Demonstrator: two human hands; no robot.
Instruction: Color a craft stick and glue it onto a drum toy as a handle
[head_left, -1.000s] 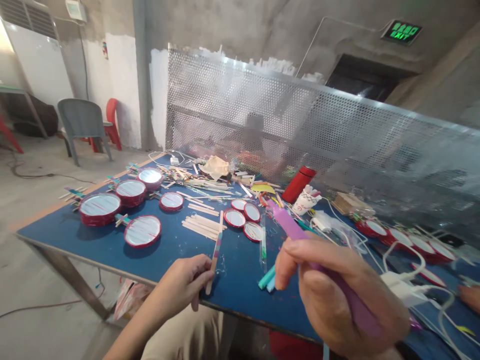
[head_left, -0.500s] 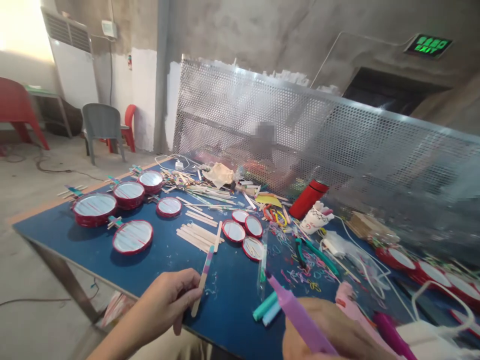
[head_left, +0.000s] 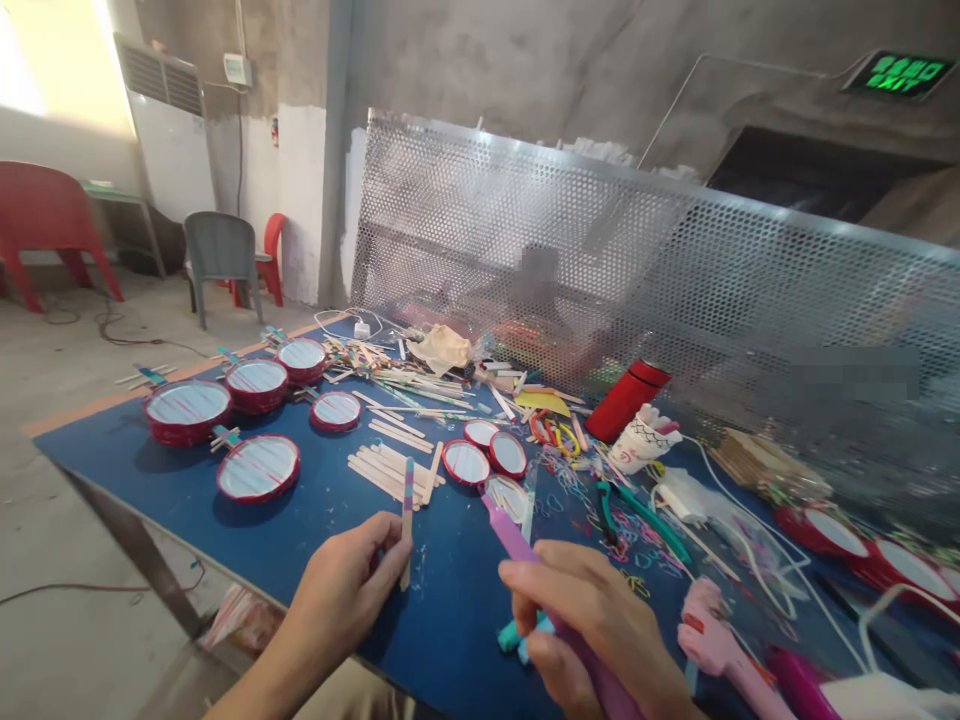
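Note:
Near the table's front edge my left hand (head_left: 352, 575) pinches a wooden craft stick (head_left: 407, 510), held upright, its upper part coloured in teal and purple bands. My right hand (head_left: 592, 620) grips a purple marker (head_left: 517, 545) with its tip pointing up and left, apart from the stick. Teal and light blue marker pieces (head_left: 521, 635) lie on the table, partly hidden behind my right hand. Beyond my left hand is a row of plain craft sticks (head_left: 382, 470). Small round red-rimmed pieces (head_left: 466, 462) sit to the right of that row.
Larger red-rimmed drum shapes (head_left: 259, 467) stand at the left of the blue table (head_left: 315, 515). Teal-handled pliers (head_left: 649, 520), loose rubber bands, a red bottle (head_left: 626, 400), a paper cup (head_left: 645, 440) and a pink glue gun (head_left: 712, 630) lie to the right. A perforated metal panel (head_left: 465, 210) borders the back.
My right hand has moved left and up with the purple marker, closer to the stick. The craft stick in my left hand has shifted up and turned more upright.

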